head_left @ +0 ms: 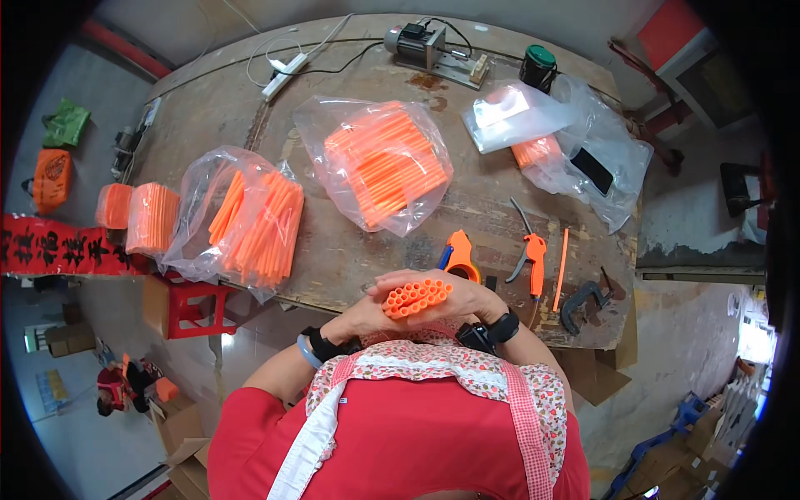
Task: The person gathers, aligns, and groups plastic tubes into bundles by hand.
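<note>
A bundle of orange plastic tubes [417,297] is clasped between my two hands at the table's near edge, open ends facing me. My left hand [365,318] wraps the bundle's left side, and my right hand [468,298] closes round its right side. Fingers lie across the top; some are hidden behind the tubes. Just beyond my right hand are an orange tool with a round loop [461,254] and a blue pen [446,255]. Farther right lie an orange air blow gun [534,258], a single orange tube [562,271] and a metal C-clamp [582,305].
Clear bags of orange tubes lie at the centre [387,167] and left [267,221], beside wrapped bundles [152,218]. A motor [417,46], power strip [285,77] and green-lidded jar [539,67] stand at the back. A phone [592,170] rests on plastic bags. A red stool [200,308] is left.
</note>
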`<control>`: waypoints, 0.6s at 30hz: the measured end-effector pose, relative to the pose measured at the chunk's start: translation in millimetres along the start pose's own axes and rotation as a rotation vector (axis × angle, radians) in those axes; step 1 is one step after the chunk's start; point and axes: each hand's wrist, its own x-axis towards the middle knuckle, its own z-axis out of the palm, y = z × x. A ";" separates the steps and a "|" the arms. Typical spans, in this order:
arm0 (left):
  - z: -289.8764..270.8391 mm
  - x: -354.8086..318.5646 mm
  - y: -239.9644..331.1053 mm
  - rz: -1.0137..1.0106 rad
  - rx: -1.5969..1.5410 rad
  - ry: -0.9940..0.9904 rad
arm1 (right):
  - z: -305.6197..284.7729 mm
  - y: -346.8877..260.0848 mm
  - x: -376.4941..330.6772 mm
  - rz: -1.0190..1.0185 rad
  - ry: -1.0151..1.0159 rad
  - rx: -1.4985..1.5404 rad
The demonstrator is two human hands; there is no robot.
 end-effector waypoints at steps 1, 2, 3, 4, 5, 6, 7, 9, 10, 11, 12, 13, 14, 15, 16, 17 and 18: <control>1.1 0.3 1.7 0.019 -0.051 0.063 | 0.0 -0.9 0.2 0.025 0.033 0.037; 1.7 0.6 2.7 0.039 -0.102 0.127 | -0.2 -1.5 0.1 0.049 0.066 0.074; 0.0 1.7 1.3 0.085 -0.108 0.118 | 2.0 -1.5 -1.1 0.123 0.109 0.164; -1.6 3.3 1.4 0.088 -0.105 0.119 | 1.0 -3.2 -0.4 0.121 0.109 0.161; -3.4 5.2 2.2 0.089 -0.127 0.102 | -0.6 -5.8 0.6 0.154 0.126 0.213; -4.9 7.1 2.3 0.090 -0.148 0.085 | -2.1 -7.8 1.2 0.187 0.143 0.265; -7.4 8.9 -0.4 0.090 -0.134 0.064 | -3.2 -6.7 1.3 0.217 0.148 0.283; -8.4 9.4 0.3 0.078 -0.152 0.063 | -2.4 -2.4 1.0 0.220 0.162 0.354; -8.3 9.8 1.0 0.062 -0.174 0.062 | -1.8 -1.7 0.5 0.225 0.177 0.430; -8.2 10.4 1.6 0.065 -0.171 0.061 | -1.9 -2.8 0.0 0.223 0.178 0.426; -8.0 10.3 1.4 0.054 -0.179 0.060 | -1.7 -3.6 -0.2 0.228 0.185 0.441; -8.0 10.5 1.1 0.043 -0.187 0.059 | -1.8 -4.4 -0.2 0.233 0.193 0.456; -8.5 10.8 0.0 0.045 -0.187 0.060 | -2.2 -5.0 0.0 0.233 0.191 0.454; -9.1 11.4 -1.5 0.039 -0.187 0.055 | -2.8 -5.7 -0.1 0.244 0.193 0.468; -9.6 12.1 -2.3 0.032 -0.187 0.050 | -3.1 -6.5 -0.3 0.256 0.195 0.482; -9.5 13.0 -2.3 0.034 -0.187 0.050 | -3.1 -7.8 -0.9 0.256 0.195 0.480; -9.6 13.3 -2.0 0.040 -0.180 0.053 | -3.0 -9.4 -0.8 0.270 0.205 0.490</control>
